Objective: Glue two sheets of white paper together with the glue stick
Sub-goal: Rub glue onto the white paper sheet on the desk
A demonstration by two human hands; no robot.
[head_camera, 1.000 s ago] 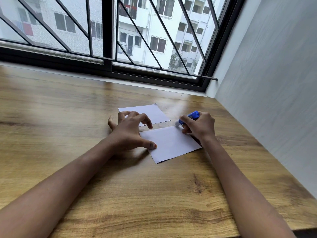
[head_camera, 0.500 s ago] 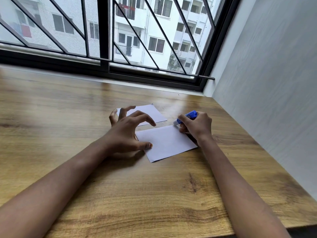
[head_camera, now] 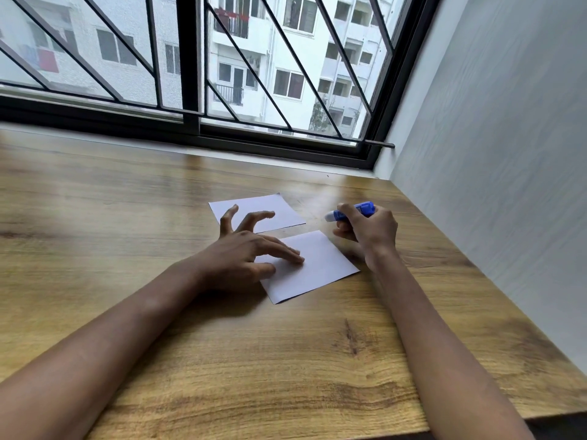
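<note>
Two white paper sheets lie on the wooden table point(head_camera: 127, 201). The near sheet point(head_camera: 320, 265) is pinned by my left hand point(head_camera: 247, 252), whose thumb and two fingers press flat on its left part while the other fingers hover spread over the far sheet point(head_camera: 286, 209). Right of both sheets, my right hand point(head_camera: 368, 231) is raised off the paper and grips a blue glue stick point(head_camera: 349, 212). The stick lies nearly level, its pale tip pointing left, just past the near sheet's far right corner.
A grey wall point(head_camera: 492, 185) runs along the table's right side. A black-framed barred window point(head_camera: 190, 115) closes the far edge. The table's near edge point(head_camera: 476, 417) shows at the lower right.
My right hand has lifted the glue stick off the near sheet's far edge and drawn it up and to the right. My left fingers have flattened further onto the near sheet.
</note>
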